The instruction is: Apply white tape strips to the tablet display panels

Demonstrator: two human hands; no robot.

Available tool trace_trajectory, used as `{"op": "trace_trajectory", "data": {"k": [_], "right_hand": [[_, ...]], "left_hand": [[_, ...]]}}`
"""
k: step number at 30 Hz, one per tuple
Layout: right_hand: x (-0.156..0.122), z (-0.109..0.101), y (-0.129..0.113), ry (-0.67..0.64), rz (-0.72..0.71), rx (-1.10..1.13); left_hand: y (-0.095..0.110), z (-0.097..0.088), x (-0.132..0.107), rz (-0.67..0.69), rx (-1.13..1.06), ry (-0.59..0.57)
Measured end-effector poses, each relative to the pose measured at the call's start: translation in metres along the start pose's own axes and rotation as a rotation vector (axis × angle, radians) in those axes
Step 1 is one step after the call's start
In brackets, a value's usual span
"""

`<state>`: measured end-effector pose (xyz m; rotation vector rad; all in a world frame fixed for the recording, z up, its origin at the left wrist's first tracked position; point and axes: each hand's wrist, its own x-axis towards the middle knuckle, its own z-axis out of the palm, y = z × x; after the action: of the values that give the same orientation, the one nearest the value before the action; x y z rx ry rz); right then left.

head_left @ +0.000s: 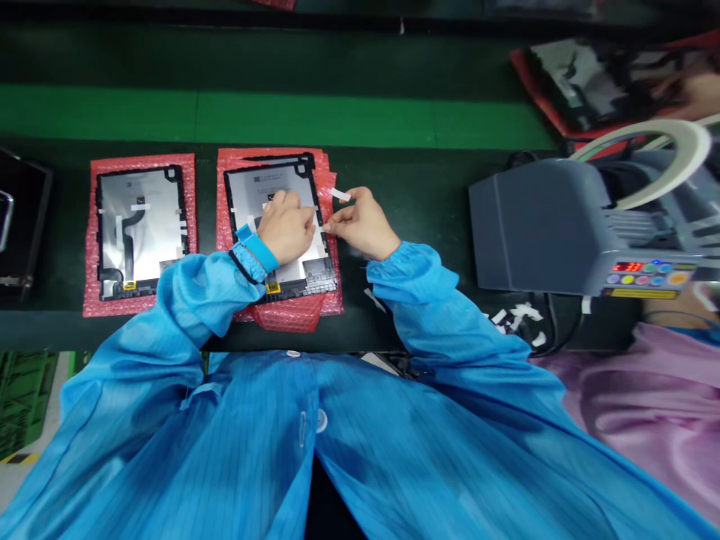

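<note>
Two grey tablet back panels lie on red bubble wrap on the dark belt. My left hand (288,225) rests on the right panel (264,187), fingers curled and pressed near its right edge. My right hand (363,221) is at that same edge, fingertips pinched on a small white tape strip (340,195) that sticks up from them. The left panel (140,225) lies untouched on its own red bubble wrap (90,300). A blue wrist strap sits on my left wrist.
A grey tape dispenser machine (551,225) with coloured buttons and a white tape roll (664,142) stands at the right. Another person in a pink sleeve (646,397) is at the lower right. A further panel on red wrap (585,82) lies at the far right. A dark device (22,217) sits at the left edge.
</note>
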<state>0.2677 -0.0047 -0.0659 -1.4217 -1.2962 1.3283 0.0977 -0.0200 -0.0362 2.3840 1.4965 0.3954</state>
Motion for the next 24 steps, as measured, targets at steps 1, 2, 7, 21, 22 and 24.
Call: {"op": "trace_trajectory", "data": {"k": [1,2,7,21,22,24], "right_hand": [[0.001,0.000,0.001,-0.008,0.001,-0.006],[0.001,-0.001,0.003,-0.017,-0.002,-0.008],[0.001,-0.014,0.004,-0.107,-0.087,0.051],[-0.017,-0.016,-0.033,-0.264,-0.139,-0.117],[-0.016,-0.016,-0.033,-0.228,-0.137,-0.123],[-0.014,-0.016,-0.031,-0.186,-0.155,-0.136]], "left_hand": [[0.001,0.000,0.000,-0.001,0.001,0.001],[0.001,0.001,-0.001,-0.006,0.003,0.003],[-0.006,-0.003,0.000,-0.077,-0.009,0.039],[-0.018,-0.020,0.011,0.039,-0.264,0.039],[-0.018,-0.019,0.011,0.020,-0.271,0.037],[-0.017,-0.019,0.011,-0.005,-0.291,0.030]]}}
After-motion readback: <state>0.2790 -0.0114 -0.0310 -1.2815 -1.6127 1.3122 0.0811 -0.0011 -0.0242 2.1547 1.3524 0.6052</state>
